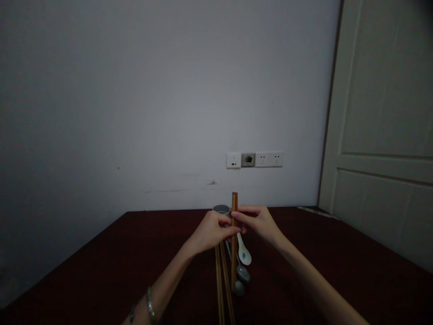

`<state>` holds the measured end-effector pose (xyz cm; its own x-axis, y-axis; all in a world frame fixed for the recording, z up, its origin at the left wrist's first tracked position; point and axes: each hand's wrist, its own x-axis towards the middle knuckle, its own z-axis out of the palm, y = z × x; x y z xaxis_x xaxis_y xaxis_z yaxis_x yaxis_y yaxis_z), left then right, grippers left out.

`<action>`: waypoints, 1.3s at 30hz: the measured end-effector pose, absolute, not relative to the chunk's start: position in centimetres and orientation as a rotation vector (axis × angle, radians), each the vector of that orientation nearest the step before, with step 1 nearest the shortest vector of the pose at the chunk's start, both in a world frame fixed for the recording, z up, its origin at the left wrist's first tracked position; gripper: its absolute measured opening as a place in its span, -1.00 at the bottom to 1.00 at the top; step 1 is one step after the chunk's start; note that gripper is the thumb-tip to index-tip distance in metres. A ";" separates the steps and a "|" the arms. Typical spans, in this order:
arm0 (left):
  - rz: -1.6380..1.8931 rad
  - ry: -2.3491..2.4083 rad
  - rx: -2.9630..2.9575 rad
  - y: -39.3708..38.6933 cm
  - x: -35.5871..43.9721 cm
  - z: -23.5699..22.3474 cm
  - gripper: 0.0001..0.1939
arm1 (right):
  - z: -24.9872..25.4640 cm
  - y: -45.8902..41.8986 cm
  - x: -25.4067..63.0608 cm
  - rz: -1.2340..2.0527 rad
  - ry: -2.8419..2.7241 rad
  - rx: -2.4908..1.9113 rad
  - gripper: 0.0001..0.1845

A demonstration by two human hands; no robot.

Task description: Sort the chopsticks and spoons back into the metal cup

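Observation:
A pair of wooden chopsticks (pixel 234 259) stands upright, side by side, between my two hands. My left hand (pixel 216 230) is closed on them with thumb and fingers, a little below my right hand (pixel 255 221), which pinches them near the top. Several more chopsticks (pixel 219 282) lie on the table below my left hand, pointing toward me. Just right of the held pair are a white spoon (pixel 244 255) with a blue mark and two metal spoons, one (pixel 243 273) above the other (pixel 239 288). Behind my hands stands a grey round container (pixel 221 209), partly hidden.
The dark red table (pixel 135 253) runs back to a pale wall (pixel 169 113). Sockets and switches (pixel 269 159) sit on the wall above it. A panelled pale door (pixel 382 135) stands at the right, near a thin flat strip (pixel 318 212) on the table's back right edge.

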<state>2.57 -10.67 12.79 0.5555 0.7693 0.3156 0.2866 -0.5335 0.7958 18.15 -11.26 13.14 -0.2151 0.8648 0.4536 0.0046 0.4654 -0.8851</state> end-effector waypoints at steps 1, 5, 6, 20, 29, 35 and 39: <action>0.876 0.835 2.088 -10.6 2.5 12.7 -0.71 | 13.2 -11.3 18.1 0.960 -1.583 -0.785 -0.69; 0.880 0.804 2.091 -9.8 2.5 12.0 -0.71 | 12.9 -10.8 18.1 0.978 -1.557 -0.811 -0.68; 0.884 0.803 2.084 -9.5 2.5 11.8 -0.70 | 12.7 -10.6 18.1 0.983 -1.551 -0.810 -0.68; 1.035 1.063 1.726 -0.9 -2.5 8.6 -0.53 | 17.0 -1.0 18.6 0.895 -1.429 -0.805 -0.70; 1.105 1.329 1.389 5.5 -7.2 -1.0 -0.43 | 18.8 8.8 17.0 0.798 -1.447 -0.904 -0.81; 1.109 1.356 1.336 6.2 -7.4 -2.9 -0.43 | 17.0 11.4 16.5 0.820 -1.510 -0.987 -0.85; 1.116 1.353 1.403 6.2 -7.1 -3.3 -0.43 | 15.4 12.1 16.3 0.854 -1.511 -1.026 -0.85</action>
<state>-7.06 6.23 -3.34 0.0090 0.9994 0.0343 0.2241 -0.0354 0.9739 16.31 12.13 15.43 -0.0600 0.9279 0.3681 0.1636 0.3729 -0.9133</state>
